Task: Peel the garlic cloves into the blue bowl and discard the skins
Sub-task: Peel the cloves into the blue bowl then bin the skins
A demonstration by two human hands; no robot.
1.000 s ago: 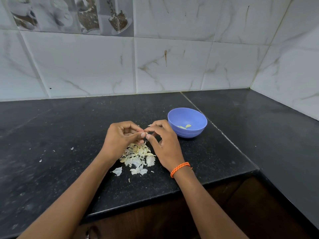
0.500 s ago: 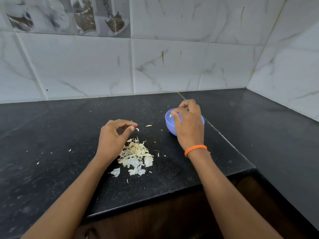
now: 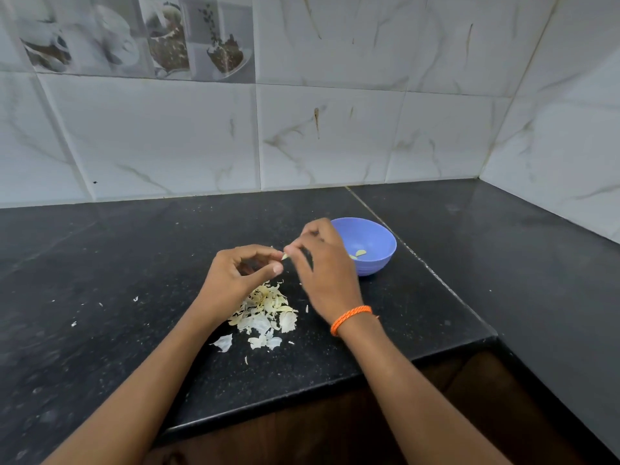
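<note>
Above the skin pile, both hands have met again — right hand back from the blue bowl, pinching a garlic sliver; left hand curled, empty.

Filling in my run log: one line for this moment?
step: peeling | right hand: pinches clove | left hand: at clove | bowl: peeled cloves | skins: piled on counter

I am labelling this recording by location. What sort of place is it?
Most likely a home kitchen: a black stone counter in a corner of marble-look wall tiles, some printed with cups and spices, and garlic skins beside a blue bowl.
</note>
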